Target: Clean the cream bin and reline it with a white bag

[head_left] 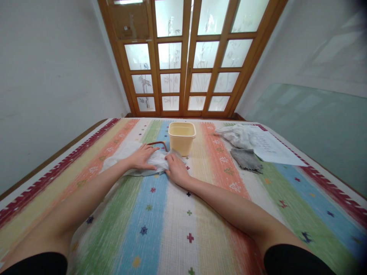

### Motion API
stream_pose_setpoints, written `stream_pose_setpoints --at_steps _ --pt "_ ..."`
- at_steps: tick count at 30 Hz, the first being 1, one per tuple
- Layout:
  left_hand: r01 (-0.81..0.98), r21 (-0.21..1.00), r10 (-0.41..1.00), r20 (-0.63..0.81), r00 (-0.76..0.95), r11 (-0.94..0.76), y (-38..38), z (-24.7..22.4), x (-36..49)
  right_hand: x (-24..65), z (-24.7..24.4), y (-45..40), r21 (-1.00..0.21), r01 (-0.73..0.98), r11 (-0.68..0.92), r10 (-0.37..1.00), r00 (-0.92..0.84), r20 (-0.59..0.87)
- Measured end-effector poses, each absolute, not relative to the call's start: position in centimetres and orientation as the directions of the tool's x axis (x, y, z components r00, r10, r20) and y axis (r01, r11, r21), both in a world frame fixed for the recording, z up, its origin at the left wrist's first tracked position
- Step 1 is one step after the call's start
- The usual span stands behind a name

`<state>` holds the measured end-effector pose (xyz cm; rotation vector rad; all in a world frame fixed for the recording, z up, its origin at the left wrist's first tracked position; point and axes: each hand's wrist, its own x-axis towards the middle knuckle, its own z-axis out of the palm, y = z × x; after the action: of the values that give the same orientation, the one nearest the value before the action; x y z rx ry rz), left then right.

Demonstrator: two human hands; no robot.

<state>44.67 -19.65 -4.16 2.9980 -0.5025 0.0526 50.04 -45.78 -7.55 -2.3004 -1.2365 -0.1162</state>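
Note:
A thin white plastic bag (156,160) lies spread on the striped tablecloth in front of me. My left hand (143,156) rests flat on top of it, fingers stretched out and thumb apart. At the bag's right end, my right hand (177,170) has its fingers curled down and gripping the plastic. A thin brown curved piece, like a handle (157,143), shows just behind the bag; whether it is joined to something underneath is hidden. Close behind my right hand stands an upright pale yellow plastic tub (182,141), open at the top.
To the right lie a crumpled whitish plastic bag (236,134), a folded grey cloth (246,160) and a white sheet of paper (276,147) with writing. The patterned tablecloth (177,225) covers the table. Wooden glazed doors (185,70) stand beyond its far edge.

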Motion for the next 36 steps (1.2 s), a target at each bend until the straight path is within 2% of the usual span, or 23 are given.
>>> stream_pose_setpoints --at_steps 7,12,16,18,20,22,24,27,29,31,33,36 --pt "-0.337 0.112 -0.333 0.051 0.941 -0.935 -21.0 -2.9 41.6 52.1 -6.9 -48.0 -0.431 0.775 -0.461 0.71 0.614 0.345" --pt "-0.232 0.009 -0.232 0.028 0.972 -0.973 -22.3 -1.9 39.8 53.6 -6.3 -50.1 -0.457 0.755 -0.47 0.699 0.635 0.33" --pt "-0.174 -0.086 -0.179 0.06 0.982 -0.981 -22.3 -1.4 39.5 54.5 -6.7 -51.0 -0.467 0.734 -0.494 0.727 0.643 0.241" --pt "-0.181 -0.092 -0.191 0.123 0.974 -0.979 -22.3 -1.1 39.4 54.9 -7.0 -51.3 -0.502 0.742 -0.444 0.777 0.598 0.197" --pt "-0.167 -0.063 -0.175 0.172 0.969 -0.984 -22.3 -0.7 39.4 55.0 -6.8 -51.6 -0.556 0.767 -0.321 0.845 0.496 0.198" --pt "-0.073 -0.013 -0.074 0.182 0.981 -0.997 -22.4 -0.1 39.4 55.0 -6.2 -51.8 -0.597 0.785 -0.165 0.907 0.359 0.221" --pt "0.081 0.017 0.083 0.158 0.984 -0.997 -22.5 0.6 39.5 54.6 -5.3 -51.9 -0.604 0.791 -0.1 0.938 0.277 0.207" --pt "0.252 0.003 0.25 0.155 0.956 -0.968 -22.7 1.9 39.8 53.9 -4.7 -51.6 -0.532 0.811 -0.242 0.93 0.35 0.11" --pt "0.273 0.01 0.27 0.186 0.945 -0.962 -22.9 2.6 40.1 53.4 -5.1 -51.2 -0.461 0.808 -0.368 0.888 0.452 0.084" --pt "0.248 0.044 0.251 0.218 0.943 -0.968 -23.0 3.2 40.3 53.2 -5.7 -50.8 -0.455 0.778 -0.432 0.844 0.527 0.1" --pt "0.212 0.077 0.225 0.242 0.944 -0.974 -23.0 3.6 40.2 53.4 -6.0 -50.8 -0.542 0.73 -0.416 0.815 0.564 0.134" --pt "0.157 0.089 0.175 0.248 0.953 -0.984 -23.1 3.9 39.8 54.1 -4.8 -51.5 -0.732 0.64 -0.231 0.79 0.563 0.243"
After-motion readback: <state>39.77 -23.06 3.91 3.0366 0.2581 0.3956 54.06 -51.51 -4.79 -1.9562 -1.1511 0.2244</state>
